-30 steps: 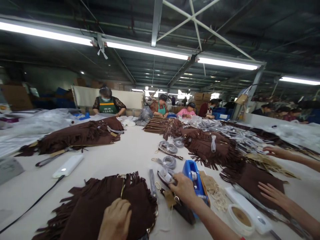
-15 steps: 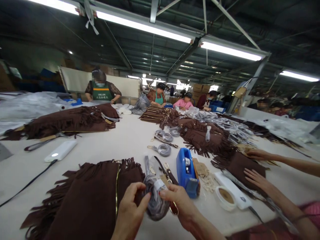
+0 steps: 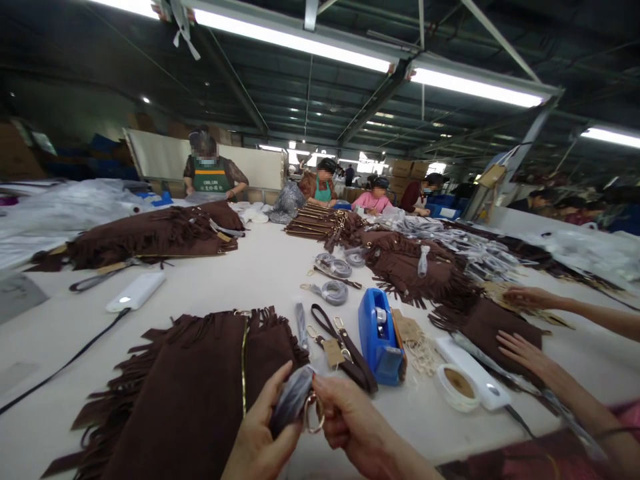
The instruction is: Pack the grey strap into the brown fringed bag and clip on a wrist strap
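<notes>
A coiled strap in greyish plastic wrap (image 3: 293, 399) sits in my left hand (image 3: 263, 430), whose fingers and thumb wrap round it. My right hand (image 3: 357, 423) pinches the strap's end beside a gold metal clasp (image 3: 313, 413). To the left lies a dark brown fringed bag (image 3: 185, 387) with a gold zip. Just beyond my hands are a brown wrist strap (image 3: 353, 357) with gold clips and a small kraft tag (image 3: 333, 353).
A blue tape dispenser (image 3: 381, 337) stands right of the strap, near a tape roll (image 3: 457, 387) and a white device (image 3: 473, 373). Another person's hands (image 3: 525, 350) touch a brown bag at right. Wrapped coils (image 3: 334, 292) and bag piles (image 3: 155, 233) lie farther back.
The wrapped coil has turned and tilted into my left hand. My right hand has shifted to its end, and the gold clasp now shows between my hands. The view has moved slightly.
</notes>
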The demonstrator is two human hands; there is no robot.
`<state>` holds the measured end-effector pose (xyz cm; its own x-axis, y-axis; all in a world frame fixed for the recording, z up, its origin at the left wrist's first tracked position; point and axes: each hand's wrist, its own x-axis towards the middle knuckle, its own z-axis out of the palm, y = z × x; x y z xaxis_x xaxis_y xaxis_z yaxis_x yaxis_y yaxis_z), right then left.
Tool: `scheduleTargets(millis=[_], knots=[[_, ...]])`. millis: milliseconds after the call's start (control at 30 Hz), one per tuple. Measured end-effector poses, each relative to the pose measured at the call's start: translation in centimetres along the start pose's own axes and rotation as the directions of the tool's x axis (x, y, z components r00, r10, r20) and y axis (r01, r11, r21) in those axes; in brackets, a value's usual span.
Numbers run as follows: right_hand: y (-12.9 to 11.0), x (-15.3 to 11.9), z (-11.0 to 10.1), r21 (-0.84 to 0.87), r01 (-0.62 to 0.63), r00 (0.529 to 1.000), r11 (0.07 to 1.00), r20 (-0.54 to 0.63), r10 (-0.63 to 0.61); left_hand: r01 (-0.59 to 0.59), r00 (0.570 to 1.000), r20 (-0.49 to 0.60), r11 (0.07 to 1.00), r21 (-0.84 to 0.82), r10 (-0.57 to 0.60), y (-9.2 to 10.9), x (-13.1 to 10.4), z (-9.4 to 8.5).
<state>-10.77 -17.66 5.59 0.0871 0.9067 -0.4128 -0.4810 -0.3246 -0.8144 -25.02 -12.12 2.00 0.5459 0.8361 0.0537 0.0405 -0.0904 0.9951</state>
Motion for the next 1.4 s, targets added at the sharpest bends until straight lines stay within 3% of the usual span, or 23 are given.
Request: scheduleTargets(millis=[100,200,367,533,633,1000,1400], knots=[[0.3,-0.4,-0.6,-0.132,0.142,0.990,0.981,-0.004,-0.144,0.226,0.961,-0.036,0.855,-0.467,-0.273,0.8,0.0,-0.2],[1.0,-0.9,-1.3,-0.289,0.278,0.959,0.916,0.022,-0.284,0.255,0.912,-0.071,0.693,-0.674,-0.404,1.2,0.1,-0.4],[2.2,-1.9,-1.0,-0.661,0.435,0.875,0.611,0.152,-0.460,0.263,0.847,-0.118,0.603,-0.753,-0.518,1.2,0.0,-0.3],[2.4,-2.0,-0.4,-0.825,0.476,0.795,0.305,0.255,-0.550,0.228,0.879,-0.130,0.645,-0.729,-0.458,1.3,-0.5,0.4],[2.6,-1.9,-0.8,-0.879,0.427,0.799,0.213,0.256,-0.544,0.229,0.877,-0.127,0.637,-0.736,-0.463,1.5,-0.6,0.5],[3.4,-1.5,-0.9,-0.918,0.293,0.846,0.266,0.119,-0.519,0.189,0.833,-0.224,0.641,-0.744,-0.506,1.9,-0.8,1.4],[3.9,-0.7,0.4,-0.832,0.240,0.892,0.500,-0.014,-0.451,0.065,0.846,-0.318,0.676,-0.734,-0.427,0.8,-1.4,1.8]])
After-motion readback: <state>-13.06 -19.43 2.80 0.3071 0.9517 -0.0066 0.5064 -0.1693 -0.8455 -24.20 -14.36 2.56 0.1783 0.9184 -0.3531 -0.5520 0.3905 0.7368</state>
